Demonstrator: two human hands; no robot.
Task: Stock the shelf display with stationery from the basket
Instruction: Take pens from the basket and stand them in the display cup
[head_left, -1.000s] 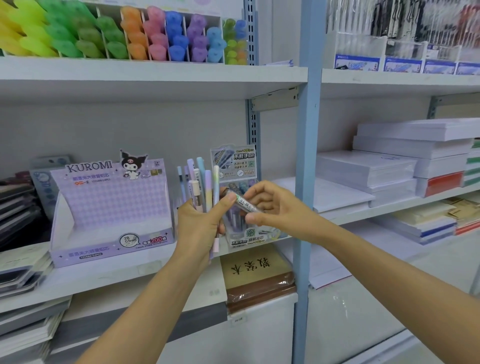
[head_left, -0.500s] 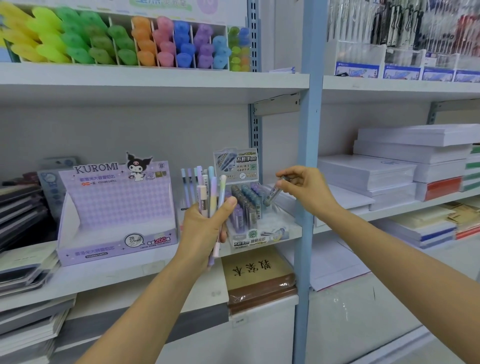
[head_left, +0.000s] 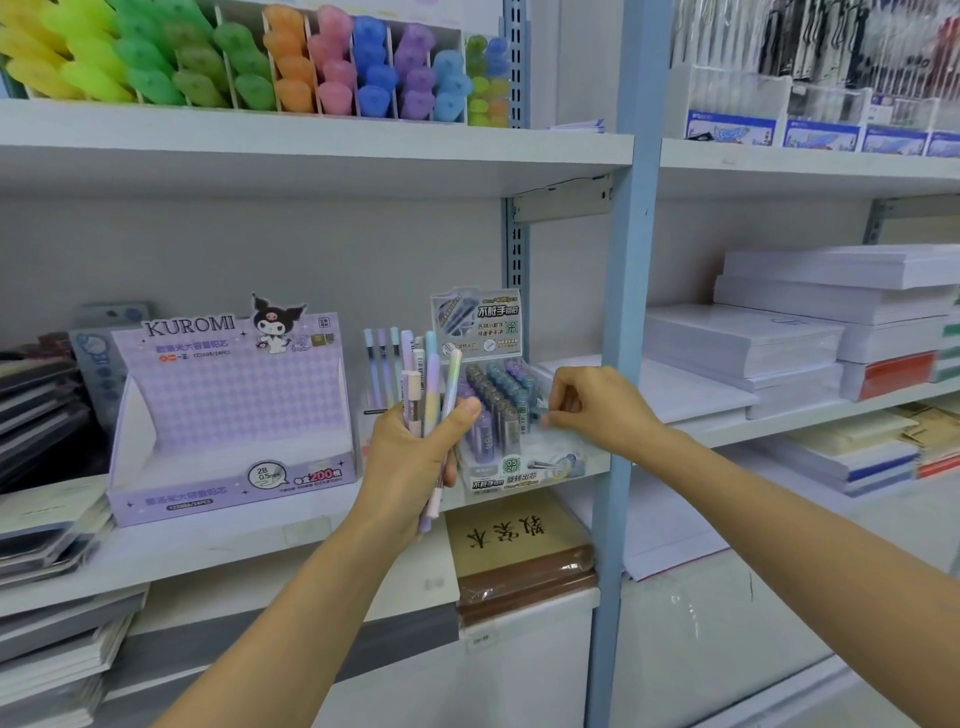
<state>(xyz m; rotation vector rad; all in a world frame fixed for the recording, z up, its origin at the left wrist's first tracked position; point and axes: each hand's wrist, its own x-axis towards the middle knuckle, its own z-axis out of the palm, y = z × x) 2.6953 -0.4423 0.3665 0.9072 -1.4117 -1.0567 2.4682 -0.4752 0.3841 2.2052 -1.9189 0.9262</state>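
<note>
Behind left hand (head_left: 410, 457) and pens (head_left: 432, 387), refill display (head_left: 511, 470) partly hidden.

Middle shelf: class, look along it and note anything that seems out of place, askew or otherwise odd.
The Kuromi box shows no stock above its front lip, while the lead-refill display right beside it is packed with tubes. Nothing looks spilled, tipped or damaged.
</note>
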